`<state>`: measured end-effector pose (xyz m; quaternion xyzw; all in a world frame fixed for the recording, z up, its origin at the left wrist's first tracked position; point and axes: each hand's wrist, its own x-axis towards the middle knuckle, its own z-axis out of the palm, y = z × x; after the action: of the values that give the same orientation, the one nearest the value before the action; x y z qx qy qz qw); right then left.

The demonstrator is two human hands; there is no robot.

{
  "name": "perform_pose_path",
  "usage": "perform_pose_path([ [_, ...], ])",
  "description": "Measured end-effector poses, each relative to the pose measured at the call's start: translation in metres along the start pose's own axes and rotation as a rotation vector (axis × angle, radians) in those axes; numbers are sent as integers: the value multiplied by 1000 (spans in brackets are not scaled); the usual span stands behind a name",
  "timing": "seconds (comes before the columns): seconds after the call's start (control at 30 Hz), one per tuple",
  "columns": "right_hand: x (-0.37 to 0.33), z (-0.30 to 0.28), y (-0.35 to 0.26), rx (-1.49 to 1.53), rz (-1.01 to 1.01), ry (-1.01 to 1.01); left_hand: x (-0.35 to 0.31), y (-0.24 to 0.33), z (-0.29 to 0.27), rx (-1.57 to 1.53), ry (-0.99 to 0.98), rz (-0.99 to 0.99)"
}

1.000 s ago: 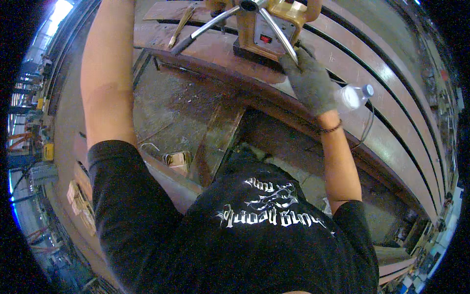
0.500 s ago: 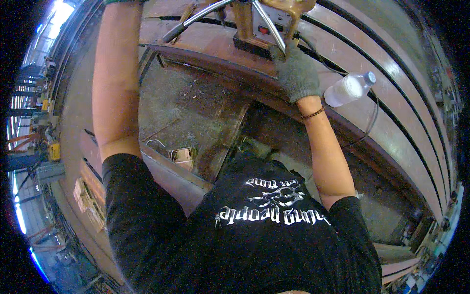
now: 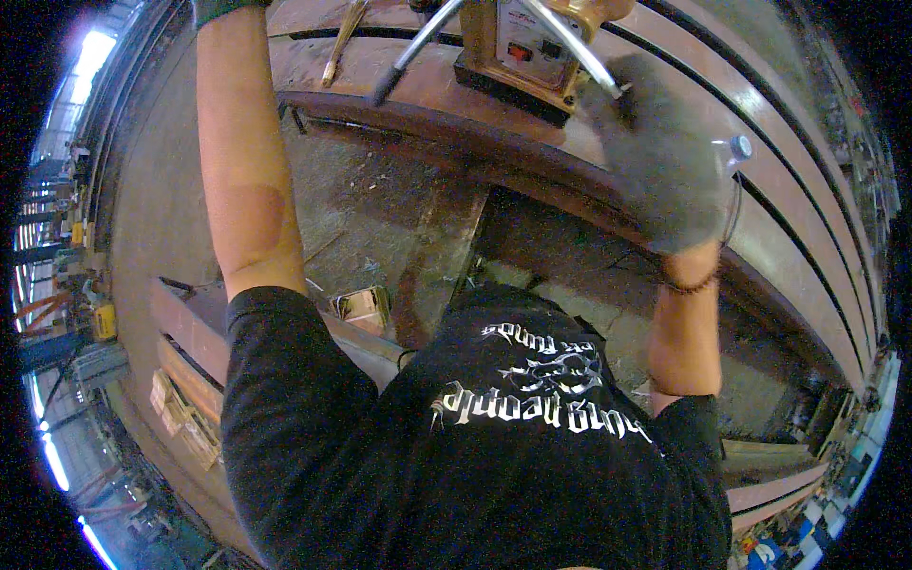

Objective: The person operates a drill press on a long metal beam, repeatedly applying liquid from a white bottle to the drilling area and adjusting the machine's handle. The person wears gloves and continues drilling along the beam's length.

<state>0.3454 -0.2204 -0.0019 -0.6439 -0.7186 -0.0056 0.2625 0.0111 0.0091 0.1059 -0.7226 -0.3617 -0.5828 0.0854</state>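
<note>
Compared with half a second ago, the gloved right hand (image 3: 660,157) is reaching farther right, blurring with motion and now covering most of a bottle (image 3: 740,148), only its blue-capped top showing. The left spoke (image 3: 418,52) and the right spoke (image 3: 575,47) are standing at a new angle, their lower ends having swung rightward, which suggests the spoked handle is being turned.

Nearest, the left forearm (image 3: 247,152) is stretching up to the top edge of the view, a dark green cuff (image 3: 226,9) just showing; the left hand itself is lying out of view, so its grip cannot be told. The right hand, a dark bracelet (image 3: 692,285) circling its wrist, is lying against or just beside the right spoke's end; blur is hiding whether its fingers are closing on it or spreading.

Farther off, the tan machine (image 3: 483,38) is standing on its dark base close to the near edge of the worktop (image 3: 432,119), its panel with a red switch (image 3: 519,51) facing the person. Left of it, a slim brush-like tool (image 3: 345,43) is lying back from that same edge.
</note>
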Motion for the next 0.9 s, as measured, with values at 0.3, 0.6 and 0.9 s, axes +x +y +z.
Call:
perform_pose_path([
  [0.3,11,25,14,-344,-283,689,-114,-64,-25,-93,-36,-463],
  [0.6,-16,151,11,502,117,159,-76,-35,-13,-99,-257,-208],
  [0.9,-12,185,-20,274,109,377,-76,16,5,111,-454,-26],
])
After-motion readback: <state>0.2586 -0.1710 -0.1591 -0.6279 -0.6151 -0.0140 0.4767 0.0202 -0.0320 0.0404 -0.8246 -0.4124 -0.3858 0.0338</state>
